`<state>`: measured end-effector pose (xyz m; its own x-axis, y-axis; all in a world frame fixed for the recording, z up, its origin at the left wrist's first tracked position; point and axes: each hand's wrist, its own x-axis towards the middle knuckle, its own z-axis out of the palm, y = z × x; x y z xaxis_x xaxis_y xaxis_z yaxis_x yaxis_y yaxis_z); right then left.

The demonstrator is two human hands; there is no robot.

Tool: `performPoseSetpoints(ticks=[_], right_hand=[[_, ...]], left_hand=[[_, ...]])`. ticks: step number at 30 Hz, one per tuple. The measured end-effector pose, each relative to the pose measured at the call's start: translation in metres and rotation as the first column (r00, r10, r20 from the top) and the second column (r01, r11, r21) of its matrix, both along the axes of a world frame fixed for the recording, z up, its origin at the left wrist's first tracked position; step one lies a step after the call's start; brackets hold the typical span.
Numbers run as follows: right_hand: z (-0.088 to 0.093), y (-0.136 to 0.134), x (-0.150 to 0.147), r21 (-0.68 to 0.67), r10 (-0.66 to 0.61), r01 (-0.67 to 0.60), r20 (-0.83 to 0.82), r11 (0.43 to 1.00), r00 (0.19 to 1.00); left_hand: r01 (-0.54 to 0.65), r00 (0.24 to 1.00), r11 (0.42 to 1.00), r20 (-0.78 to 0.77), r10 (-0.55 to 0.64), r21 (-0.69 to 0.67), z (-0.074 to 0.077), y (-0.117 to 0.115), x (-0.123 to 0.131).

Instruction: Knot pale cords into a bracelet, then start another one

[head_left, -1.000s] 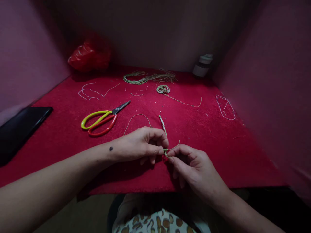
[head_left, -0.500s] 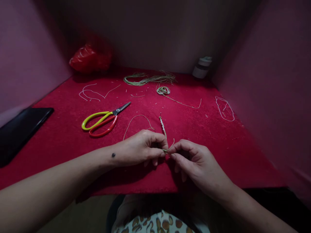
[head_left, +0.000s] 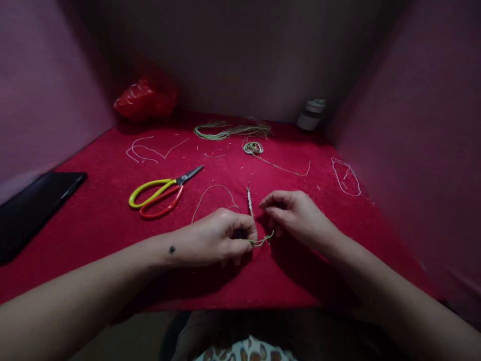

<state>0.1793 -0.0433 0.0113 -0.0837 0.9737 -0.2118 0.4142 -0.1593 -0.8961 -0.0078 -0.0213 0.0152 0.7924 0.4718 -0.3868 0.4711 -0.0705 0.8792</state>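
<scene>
My left hand (head_left: 229, 238) pinches a thin braided cord (head_left: 250, 201) between thumb and forefinger, near the front middle of the table. The cord's pale knotted part runs away from me to a small loop at a pin. Loose green cord ends (head_left: 266, 238) stick out to the right of my left fingertips and curl. My right hand (head_left: 296, 213) is raised just right of the braid, apart from those ends. Its thumb and forefinger are drawn close together; whether a fine strand lies between them is too small to tell.
Yellow-and-red-handled scissors (head_left: 165, 193) lie left of my hands on the red cloth (head_left: 361, 260). Behind are a bundle of green cords (head_left: 233, 131), a coiled cord (head_left: 253, 148) and loose threads (head_left: 143, 149). A red plastic bag (head_left: 145, 100), a small jar (head_left: 311, 115) and a black flat object (head_left: 41, 210) stand around.
My right hand has moved up and away from my left fingertips. The green cord ends now hang free beside my left hand, which keeps its pinch. The view has shifted slightly.
</scene>
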Motion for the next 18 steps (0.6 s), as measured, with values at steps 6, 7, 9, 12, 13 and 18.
performPoseSetpoints(ticks=[6, 7, 9, 12, 13, 18], right_hand=[[-0.006, 0.038, -0.013, -0.216, -0.007, -0.001, -0.036, 0.976, 0.999], [-0.006, 0.041, -0.016, -0.217, -0.019, 0.016, -0.009, 0.976, 1.0], [-0.006, 0.044, -0.02, -0.214, -0.047, 0.056, 0.045, 0.975, 0.998], [-0.006, 0.046, -0.023, -0.212, -0.078, 0.088, 0.056, 0.973, 0.995], [-0.006, 0.047, -0.024, -0.215, -0.086, 0.095, 0.05, 0.972, 0.995], [-0.006, 0.048, -0.025, -0.226, -0.069, 0.082, 0.065, 0.971, 0.995]], left_hand=[[-0.016, 1.0, 1.0, 0.009, 0.016, -0.025, -0.003, 0.001, 0.0], [-0.022, 1.0, 0.999, 0.01, 0.023, -0.033, -0.004, 0.001, 0.001], [-0.037, 0.999, 0.999, 0.017, 0.038, -0.037, -0.003, 0.001, 0.001], [-0.061, 0.998, 0.997, 0.019, 0.062, -0.036, -0.001, 0.0, 0.002], [-0.063, 0.998, 0.997, 0.019, 0.063, -0.034, -0.001, 0.0, 0.002], [-0.058, 0.998, 0.998, 0.017, 0.059, -0.027, -0.001, -0.001, 0.001]])
